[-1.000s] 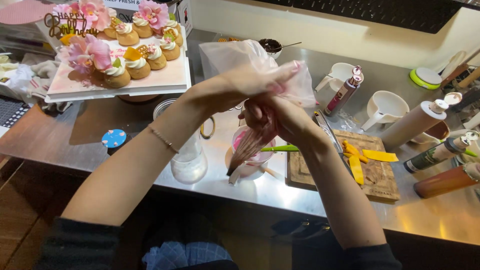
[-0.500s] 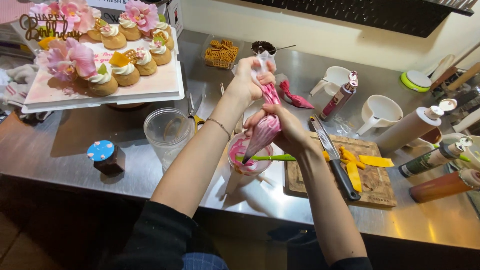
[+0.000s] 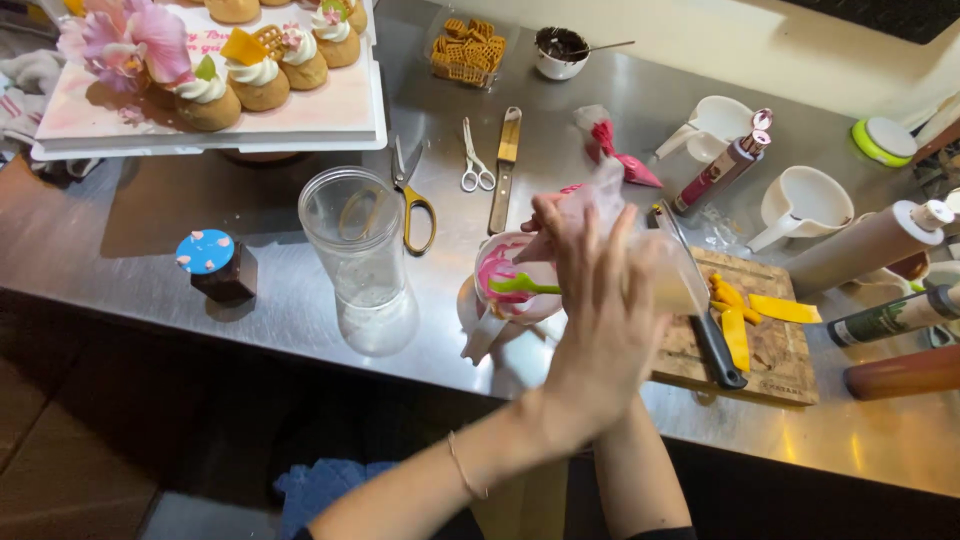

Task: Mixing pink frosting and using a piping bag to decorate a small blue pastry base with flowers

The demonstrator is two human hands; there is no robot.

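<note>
My left hand point(image 3: 600, 310), a thin bracelet on its wrist, is closed around a clear plastic piping bag point(image 3: 610, 195) with a trace of pink at its top. It hides most of my right hand point(image 3: 545, 218), whose fingertips pinch the bag's left side. Both hands hover just right of a small bowl of pink cream point(image 3: 505, 285) with a green spatula in it. A tall clear plastic cup point(image 3: 355, 235) stands to the left of the bowl.
On the steel counter point(image 3: 150, 300) lie yellow-handled scissors point(image 3: 415, 205), small white scissors point(image 3: 477, 168), a palette knife point(image 3: 505, 165) and a pink piping bag point(image 3: 625, 160). A cutting board point(image 3: 775, 350) holds a knife and yellow strips. A pastry tray point(image 3: 330, 115) stands back left, jugs and bottles right.
My hands have dropped from over the counter's middle to beside the pink bowl. My left hand now covers the bag and my right hand. The view has tilted down and closer.
</note>
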